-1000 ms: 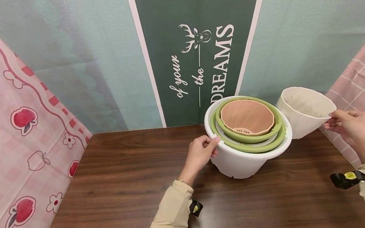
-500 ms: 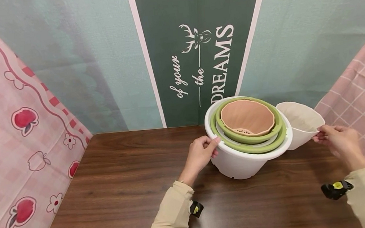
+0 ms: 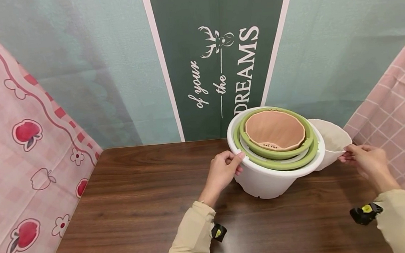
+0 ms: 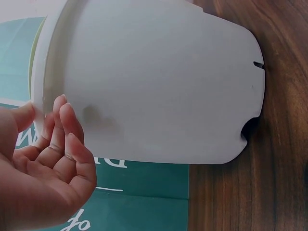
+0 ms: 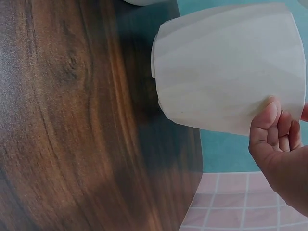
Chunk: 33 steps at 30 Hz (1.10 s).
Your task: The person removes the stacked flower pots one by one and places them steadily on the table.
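A large white flowerpot [image 3: 265, 183] stands on the wooden table, its rim pinched at the front left between the thumb and curled fingers of my left hand [image 3: 222, 169]. Nested inside it are green-rimmed pots, the outer one [image 3: 282, 165] and a smaller one [image 3: 309, 135], with a terracotta-coloured pot [image 3: 275, 128] innermost. My right hand [image 3: 370, 162] pinches the rim of a smaller white flowerpot [image 3: 333, 137], just right of the stack and partly hidden behind it in the head view. In the right wrist view this white pot [image 5: 226, 67] shows faceted sides, with thumb and fingers at its rim.
The dark wooden table [image 3: 141, 212] stretches left and forward of the stack. A green cloth [image 3: 118, 69] with printed lettering hangs behind it. Pink patterned cloths hang at the left [image 3: 30, 177] and right [image 3: 398, 133] sides.
My right hand has moved left and down with the smaller white flowerpot, bringing it closer in behind the right side of the stack. The left hand and the nested pots have stayed in place.
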{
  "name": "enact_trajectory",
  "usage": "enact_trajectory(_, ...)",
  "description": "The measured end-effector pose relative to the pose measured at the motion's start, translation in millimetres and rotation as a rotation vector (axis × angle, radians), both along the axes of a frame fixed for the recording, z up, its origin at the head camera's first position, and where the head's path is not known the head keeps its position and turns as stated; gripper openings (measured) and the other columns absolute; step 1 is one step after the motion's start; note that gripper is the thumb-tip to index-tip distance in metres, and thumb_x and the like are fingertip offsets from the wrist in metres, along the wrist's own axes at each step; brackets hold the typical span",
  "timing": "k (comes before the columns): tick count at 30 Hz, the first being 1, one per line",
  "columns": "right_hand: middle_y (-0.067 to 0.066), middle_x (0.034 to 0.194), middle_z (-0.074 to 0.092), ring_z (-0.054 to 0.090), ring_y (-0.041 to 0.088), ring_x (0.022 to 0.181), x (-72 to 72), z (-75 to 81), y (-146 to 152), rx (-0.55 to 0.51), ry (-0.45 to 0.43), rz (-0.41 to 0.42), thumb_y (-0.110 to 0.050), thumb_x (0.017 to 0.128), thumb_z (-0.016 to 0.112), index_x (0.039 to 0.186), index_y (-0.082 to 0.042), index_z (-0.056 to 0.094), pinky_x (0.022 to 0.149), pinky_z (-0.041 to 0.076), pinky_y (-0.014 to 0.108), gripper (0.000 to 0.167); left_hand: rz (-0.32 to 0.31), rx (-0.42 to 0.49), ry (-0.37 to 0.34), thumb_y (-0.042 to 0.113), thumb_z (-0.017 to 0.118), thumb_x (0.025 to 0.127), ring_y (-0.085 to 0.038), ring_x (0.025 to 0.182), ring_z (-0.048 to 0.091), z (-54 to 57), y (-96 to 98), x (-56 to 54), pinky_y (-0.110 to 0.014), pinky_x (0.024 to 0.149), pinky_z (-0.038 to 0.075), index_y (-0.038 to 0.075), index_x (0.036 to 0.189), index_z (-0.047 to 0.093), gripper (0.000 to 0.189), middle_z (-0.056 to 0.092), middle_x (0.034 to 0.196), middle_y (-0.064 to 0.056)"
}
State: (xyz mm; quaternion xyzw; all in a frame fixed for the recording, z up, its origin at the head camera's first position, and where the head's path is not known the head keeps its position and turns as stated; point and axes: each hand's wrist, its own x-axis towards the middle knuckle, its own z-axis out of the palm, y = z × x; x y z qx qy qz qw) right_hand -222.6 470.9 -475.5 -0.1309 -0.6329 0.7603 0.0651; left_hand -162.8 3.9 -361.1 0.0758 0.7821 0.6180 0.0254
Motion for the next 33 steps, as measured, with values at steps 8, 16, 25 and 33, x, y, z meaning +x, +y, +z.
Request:
enact_trajectory(8,0.012,0.067,0.066,0.066,0.023,0.06,-11.7,-28.8,14.0,0.043,-0.013,-0.031,-0.016,0.082,0.069,0.079,-0.004,0.067,0.058,0.053,0.033,0.013,-0.001,0.003,-0.002,0.029,0.062,0.087,-0.008,0.052,0.057,-0.9,0.5,-0.1,-0.022,0.049,0.044,0.003,0.074,0.06,0.029,0.06,0.057,-0.002)
enact_trajectory(16,0.013,0.068,0.066,0.066,0.025,0.059,-15.4,-38.8,13.7,0.008,0.02,-0.016,-0.013,0.082,0.069,0.079,-0.001,0.066,0.056,0.053,0.036,0.013,0.001,-0.004,-0.002,0.029,0.062,0.088,-0.007,0.052,0.057,-2.0,0.8,-0.2,-0.021,0.05,0.045,0.003,0.074,0.06,0.029,0.06,0.058,-0.002)
enact_trajectory(25,0.009,0.07,0.066,0.066,0.022,0.062,-5.7,-8.0,-12.7,0.05,-0.046,0.037,-0.013,0.085,0.065,0.077,-0.005,0.067,0.06,0.053,0.034,0.012,-0.001,0.0,-0.013,0.029,0.062,0.087,-0.008,0.052,0.057,-2.4,0.3,-1.5,-0.021,0.05,0.045,0.003,0.075,0.06,0.029,0.06,0.058,-0.002)
enact_trajectory(33,0.009,0.066,0.064,0.065,0.019,0.059,29.3,70.9,-80.4,-0.077,-0.013,0.158,0.001,0.091,0.049,0.071,-0.003,0.064,0.058,0.053,0.029,0.025,-0.002,0.007,-0.006,0.029,0.062,0.088,-0.008,0.051,0.057,-2.6,1.0,-2.7,-0.022,0.05,0.046,0.003,0.075,0.06,0.029,0.06,0.058,-0.002)
